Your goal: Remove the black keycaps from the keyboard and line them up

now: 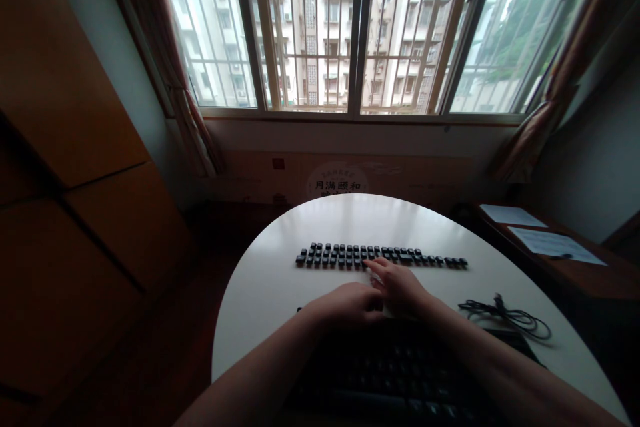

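Note:
Black keycaps (pixel 340 260) stand in several rows on the round white table (pixel 260 307). My right hand (pixel 400 285) reaches over the front row, its fingertips closed at a keycap there. Just left of it and nearer to me is my left hand (pixel 353 300), fingers curled in close to the right hand. A small whitish patch shows between the two hands; I cannot make out what it is. Below my forearms lies a black keyboard (pixel 400 370), dark and partly covered by my arms.
A coiled black cable (pixel 510 313) lies on the table to the right of my right forearm. Papers (pixel 555 243) rest on a brown side table (pixel 610 280) at the right. Beyond the round table are a long printed box (pixel 425 173) and a barred window; a wooden cabinet (pixel 100 227) stands left.

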The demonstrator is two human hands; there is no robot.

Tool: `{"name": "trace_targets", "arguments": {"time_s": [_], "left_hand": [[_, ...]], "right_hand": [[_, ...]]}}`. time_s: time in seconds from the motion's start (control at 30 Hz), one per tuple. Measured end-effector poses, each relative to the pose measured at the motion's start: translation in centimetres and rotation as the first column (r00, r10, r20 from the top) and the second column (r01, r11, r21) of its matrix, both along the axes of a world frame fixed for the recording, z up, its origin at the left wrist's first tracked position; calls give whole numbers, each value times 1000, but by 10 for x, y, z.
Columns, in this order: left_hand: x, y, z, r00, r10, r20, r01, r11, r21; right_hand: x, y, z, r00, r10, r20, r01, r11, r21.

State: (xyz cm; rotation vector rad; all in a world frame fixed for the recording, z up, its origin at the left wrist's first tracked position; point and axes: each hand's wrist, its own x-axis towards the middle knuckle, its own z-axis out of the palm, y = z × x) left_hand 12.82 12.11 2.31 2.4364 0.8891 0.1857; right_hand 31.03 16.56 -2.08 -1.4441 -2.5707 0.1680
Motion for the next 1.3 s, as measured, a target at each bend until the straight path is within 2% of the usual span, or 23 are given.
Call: {"name": "trace_targets", "arguments": {"time_s": [0.3, 0.53, 0.67, 0.8, 0.93, 1.07, 1.17, 1.23, 1.3], "left_hand": [[0, 1, -6, 1000, 7, 8, -7, 1000, 24], [0, 0, -1, 999, 11, -40, -11, 1000, 7], [0, -1, 1, 998, 25, -62, -25, 1000, 4], [-1, -1, 0, 992, 59, -109, -59, 998, 5], [-2, -2, 4, 991, 59, -116, -61, 998, -14], [-3, -5, 10, 991, 61, -121, -66, 997, -40], [-3, -5, 12, 991, 42, -126, -49, 997, -53], [-3, -4, 13, 991, 31, -129, -41, 997, -69], [-3, -3, 12, 991, 22, -133, -33, 996, -81]], "right_hand": [[-2, -4, 6, 998, -28, 56, 27, 1000, 14], [1, -1, 0, 1000, -14, 9, 13, 999, 49], [3, 1, -2, 991, 21, -131, -2, 990, 143], [8, 0, 1, 944, 97, -315, -3, 958, 286], [16, -1, 15, 873, 227, -432, -40, 916, 400], [23, -7, 46, 809, 265, -525, 11, 886, 464], [27, -24, 69, 791, 188, -582, 56, 925, 375], [32, -42, 74, 765, 79, -639, 54, 981, 186], [38, -64, 71, 705, -59, -707, 14, 997, -69]]}}
